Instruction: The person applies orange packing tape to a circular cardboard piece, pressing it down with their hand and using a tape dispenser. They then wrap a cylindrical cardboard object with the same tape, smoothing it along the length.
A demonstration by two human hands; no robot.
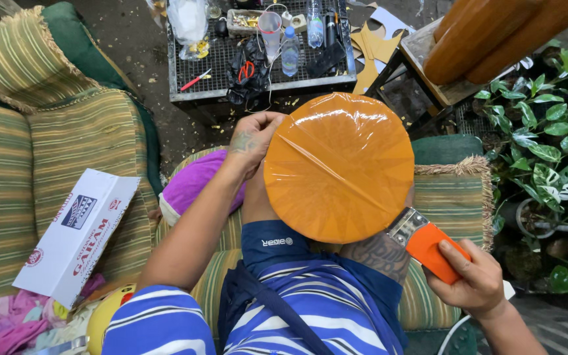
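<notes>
An orange round disc (pixel 340 167) wrapped in clear film rests upright on my lap in the middle of the view. My left hand (pixel 252 139) grips its left edge, fingers curled around the rim. My right hand (pixel 473 281) is lower right, shut on the orange handle of a scraper (pixel 428 246), whose metal blade end meets the disc's lower right edge. My knees in blue striped shorts lie below the disc.
A green striped sofa (pixel 47 144) with a white carton (pixel 77 233) lies at left. A purple cushion (pixel 192 184) sits beside my left arm. A wire-top table (pixel 231 66) with bottles, scissors and tools stands ahead. Potted plants (pixel 547 138) and orange cylinders (pixel 494 33) are at right.
</notes>
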